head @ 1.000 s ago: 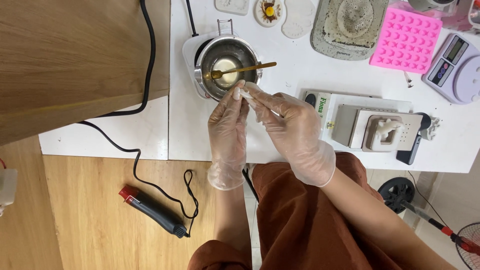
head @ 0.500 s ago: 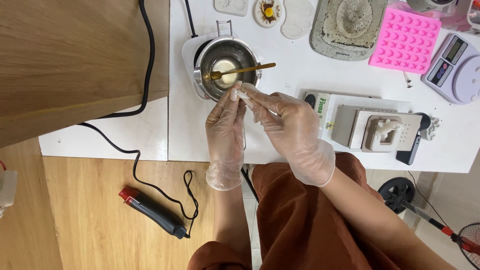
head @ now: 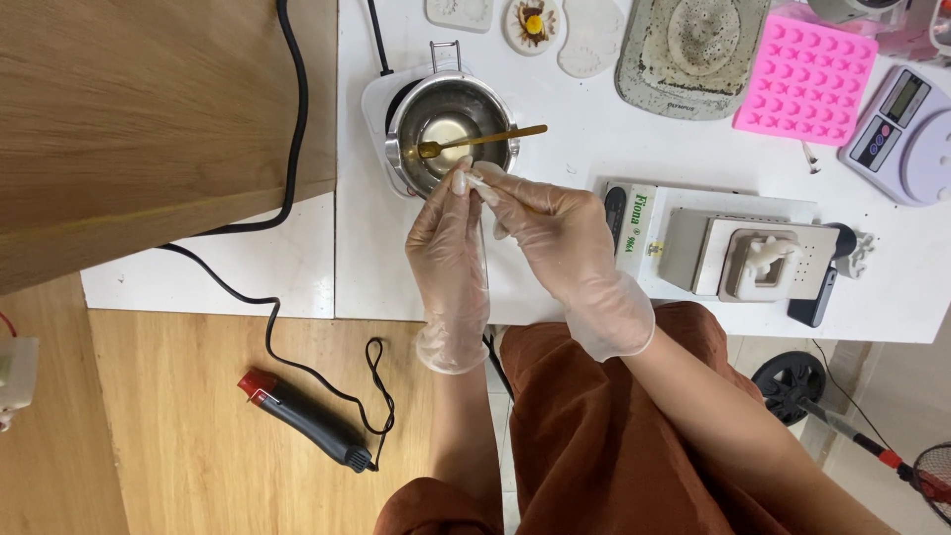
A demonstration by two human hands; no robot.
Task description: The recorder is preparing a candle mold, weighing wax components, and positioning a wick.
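Note:
Both my hands wear clear plastic gloves. My left hand [head: 451,253] and my right hand [head: 555,238] meet fingertip to fingertip over the near rim of a steel pot [head: 451,124]. Together they pinch a small white piece [head: 474,183]. The pot stands on a small white hot plate [head: 376,99] and holds pale melted liquid. A gold spoon [head: 475,139] lies across the pot with its bowl in the liquid.
On the white table [head: 367,267]: a pink silicone mould [head: 804,84], a digital scale [head: 906,124], a grey tray [head: 688,50], a box with a white figure mould [head: 763,263], a phone [head: 814,297]. A black cord [head: 287,149] runs to the floor, where a heat gun [head: 302,421] lies.
Both hands have shifted slightly left and a little closer to the pot's rim, still pinching the white piece. Nothing else has moved.

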